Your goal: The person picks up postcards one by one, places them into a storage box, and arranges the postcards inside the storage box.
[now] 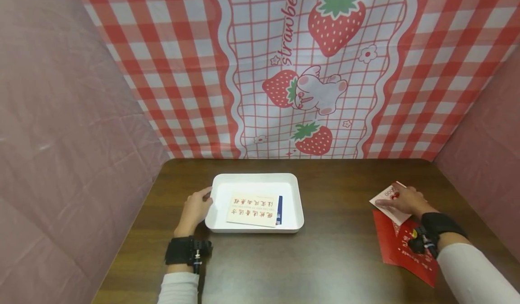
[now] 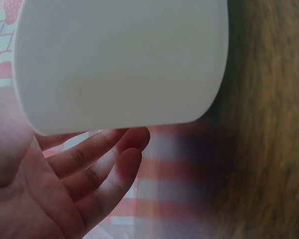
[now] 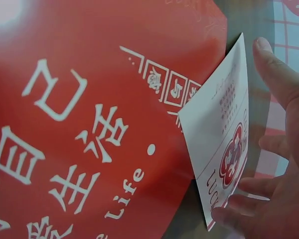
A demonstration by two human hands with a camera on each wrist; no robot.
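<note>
In the head view, my left hand (image 1: 199, 208) holds the left end of a white tray (image 1: 298, 204). The left wrist view shows the curved fingers (image 2: 109, 184) by the tray's outer wall. Inside the tray lies a cream card (image 1: 252, 209) with red characters, partly covering a blue card (image 1: 279, 209). Over at the right, my right hand (image 1: 406, 201) grips a white card (image 1: 387, 206) with red print. Seen from the right wrist, that card tilts above red envelopes (image 3: 139, 134), and the fingertips (image 3: 226, 216) meet its edge.
Brown wooden table (image 1: 321, 259) beneath everything. Behind it hangs a red-and-white checked cloth (image 1: 195, 69) with strawberries. Pink fabric (image 1: 61, 137) flanks the table on the left and also on the right.
</note>
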